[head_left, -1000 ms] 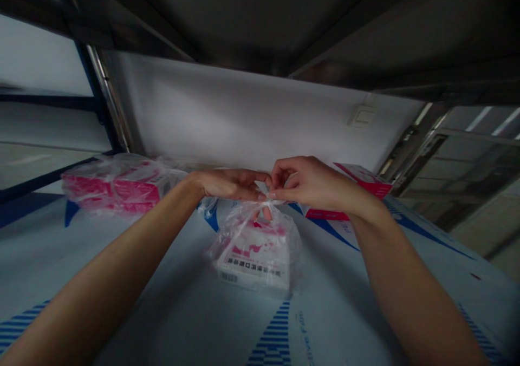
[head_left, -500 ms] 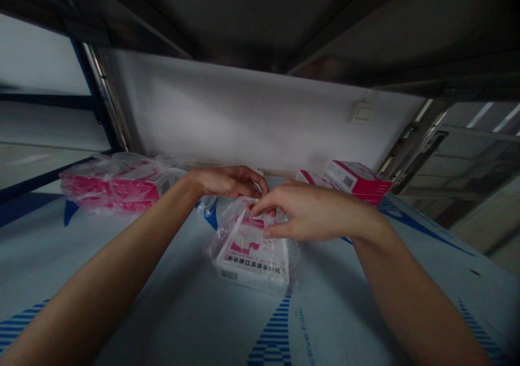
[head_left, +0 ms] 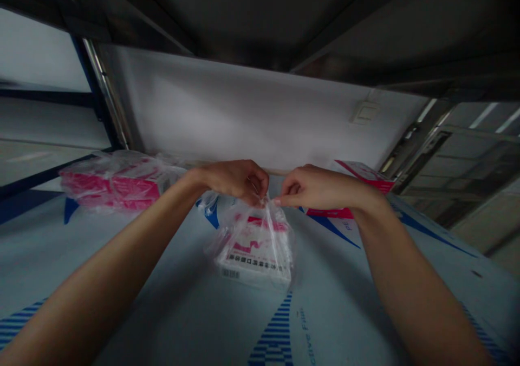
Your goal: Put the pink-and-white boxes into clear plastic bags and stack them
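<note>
A white and pink box (head_left: 252, 255) lies inside a clear plastic bag (head_left: 280, 236) on the film-covered surface, its printed face up. Above the box's far end, my left hand (head_left: 239, 181) pinches the gathered top of the bag between thumb and finger. My right hand (head_left: 311, 187) is beside it with fingers curled in, thumb and fingertips pinching the bag's top from the right. The plastic looks drawn tight from the pinch down over the box.
At the back left, pink boxes (head_left: 134, 190) sit wrapped in clear plastic. More pink and white boxes (head_left: 361, 172) stand behind my right forearm. A dark shelf (head_left: 252, 19) hangs overhead, and a wall with a switch (head_left: 364, 112) rises behind. Blue-printed film (head_left: 182, 312) covers the surface.
My right hand has moved right and slightly up, away from over the box. The bag's top is now pulled up and taut, and more of the box shows. My left hand has barely shifted.
</note>
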Demonstrator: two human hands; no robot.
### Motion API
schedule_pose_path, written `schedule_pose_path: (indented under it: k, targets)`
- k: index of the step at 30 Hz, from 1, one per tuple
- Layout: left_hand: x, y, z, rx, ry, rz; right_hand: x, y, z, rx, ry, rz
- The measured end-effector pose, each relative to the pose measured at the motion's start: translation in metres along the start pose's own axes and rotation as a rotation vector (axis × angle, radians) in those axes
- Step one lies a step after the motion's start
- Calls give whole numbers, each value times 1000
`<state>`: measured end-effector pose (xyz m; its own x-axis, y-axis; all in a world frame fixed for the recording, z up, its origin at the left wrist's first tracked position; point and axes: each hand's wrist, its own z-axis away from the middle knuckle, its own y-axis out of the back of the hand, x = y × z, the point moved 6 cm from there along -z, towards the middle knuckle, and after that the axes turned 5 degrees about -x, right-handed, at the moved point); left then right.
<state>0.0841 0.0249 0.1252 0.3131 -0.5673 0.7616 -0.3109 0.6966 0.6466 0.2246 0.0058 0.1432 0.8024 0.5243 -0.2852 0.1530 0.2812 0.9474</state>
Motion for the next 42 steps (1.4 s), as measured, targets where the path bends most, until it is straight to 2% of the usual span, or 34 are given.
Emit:
schedule_pose_path:
  k: [2,5,7,13,16,20,23,25,27,31,35,38,42]
  targets:
    - [2,2,-1,38,20,-92,8,-4,-11,-40,66,-63]
    - [2,6,-1,88,68,-204,6,-16,-27,-192,269,-277]
    - [5,7,-1,119,80,-263,5,-23,-34,-269,328,-402]
    - [22,4,1,190,4,-424,13,-33,-46,-233,291,-669]
    - [25,3,2,200,-2,-458,17,-35,-48,-246,267,-790]
    - [27,4,4,196,-66,-483,27,-31,-50,-191,194,-950]
    - [30,8,7,202,-116,-507,37,-29,-50,-131,124,-921]
    - [31,9,10,207,-92,-526,41,-29,-52,-121,98,-830]
    - [31,7,12,161,-7,-520,45,-34,-54,-147,69,-724]
    - [28,-13,15,-76,169,-441,56,-49,-63,-208,-36,-564]
    - [31,-33,14,-249,211,-373,65,-61,-70,-259,-123,-468]
    - [30,-42,13,-349,232,-350,69,-64,-71,-243,-192,-389]
    - [29,-50,12,-422,250,-307,69,-69,-72,-249,-221,-334]
